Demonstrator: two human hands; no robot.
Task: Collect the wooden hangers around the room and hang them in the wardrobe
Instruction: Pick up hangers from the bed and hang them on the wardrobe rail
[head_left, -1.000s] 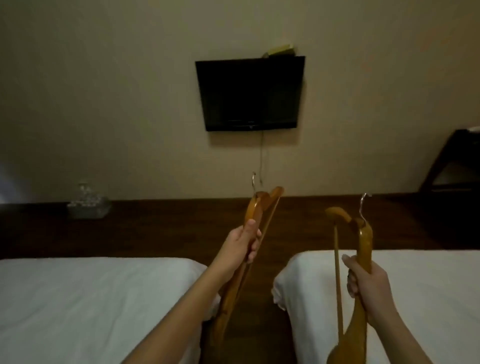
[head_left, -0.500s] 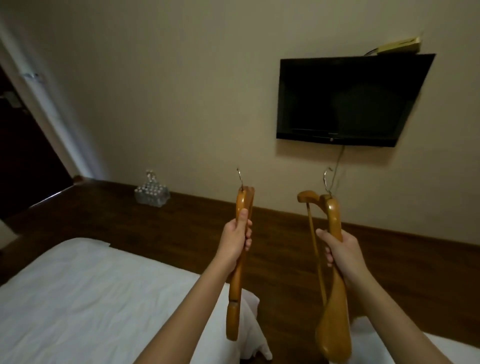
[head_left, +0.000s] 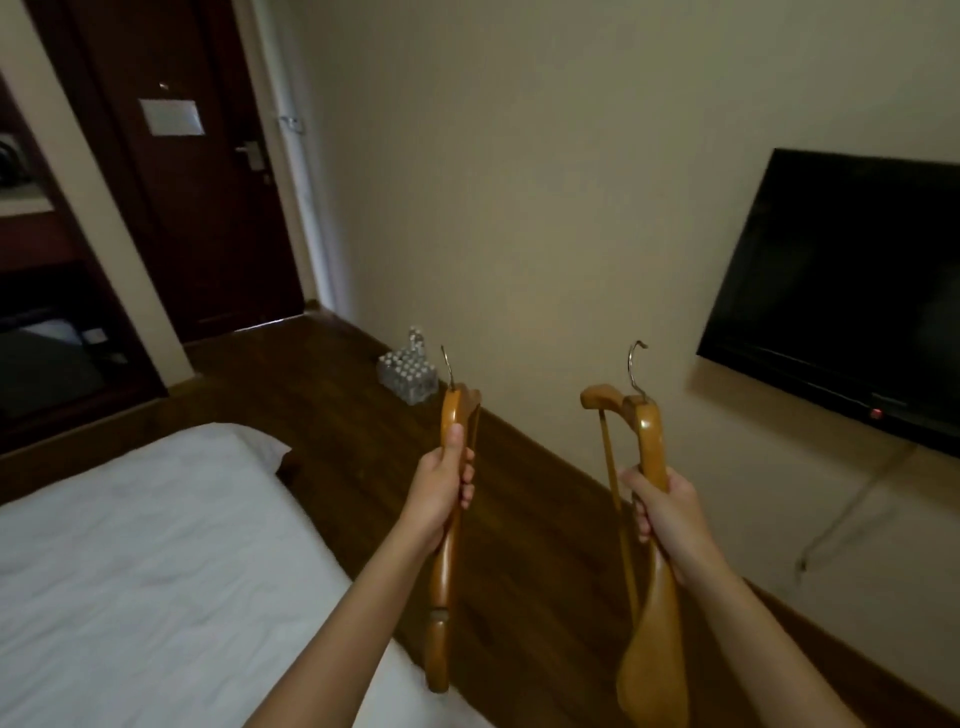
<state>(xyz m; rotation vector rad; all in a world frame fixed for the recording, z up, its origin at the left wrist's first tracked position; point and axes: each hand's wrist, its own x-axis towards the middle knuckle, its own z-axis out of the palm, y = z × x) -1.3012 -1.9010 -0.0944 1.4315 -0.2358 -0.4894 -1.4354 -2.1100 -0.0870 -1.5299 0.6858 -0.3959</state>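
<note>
Hangers (head_left: 441, 587) now toward the door (head_left: 208, 218)

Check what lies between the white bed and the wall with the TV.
Head view: a strip of dark wooden floor, bare except a pack of bottles against the wall.

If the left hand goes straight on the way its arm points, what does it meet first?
The left hand, holding a hanger, would probably reach the beige wall first, above the pack of bottles; nothing shows between, but depth is unclear.
</note>
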